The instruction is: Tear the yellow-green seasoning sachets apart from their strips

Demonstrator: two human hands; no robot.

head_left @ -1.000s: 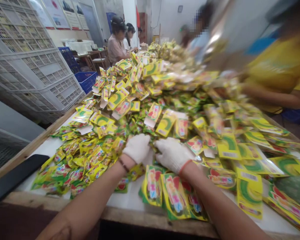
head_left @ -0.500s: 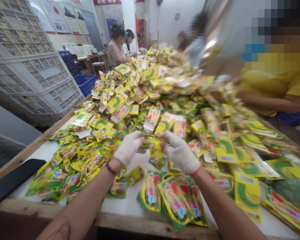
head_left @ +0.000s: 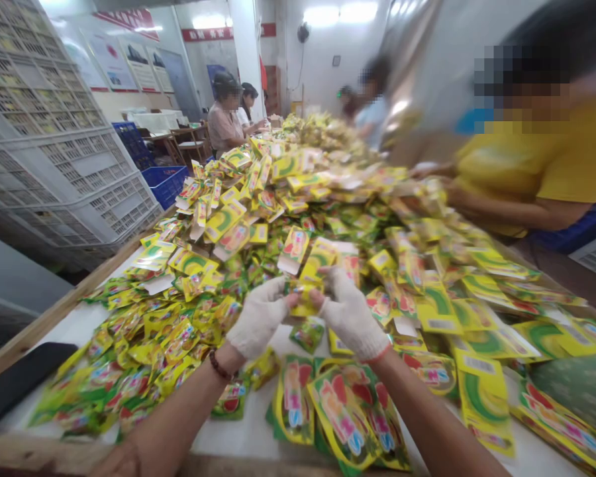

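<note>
My left hand (head_left: 261, 317) and my right hand (head_left: 355, 317), both in white fingertip-less gloves, meet over the near middle of the table. Between their thumbs and fingers they pinch a small yellow packet (head_left: 304, 299), one hand at each side; its detail is partly hidden by the fingers. Just below lies a small green-and-yellow sachet (head_left: 308, 334). Larger flat pouches with fruit print (head_left: 342, 409) overlap between my forearms. Small sachets (head_left: 176, 338) are heaped left of my left hand. Yellow cartons (head_left: 319, 262) with white flaps lie beyond my fingers.
A dark phone-like slab (head_left: 30, 377) lies at the table's left corner. A wooden rim (head_left: 92, 281) edges the table. White crates (head_left: 69, 159) are stacked at left, a blue crate (head_left: 166, 184) behind them. A person in a yellow shirt (head_left: 521, 165) works at right; others are farther back.
My hands have drawn slightly closer together around the packet and sit a little lower in view. The camera has tilted up, showing more ceiling lights. The person at right has leaned toward the pile.
</note>
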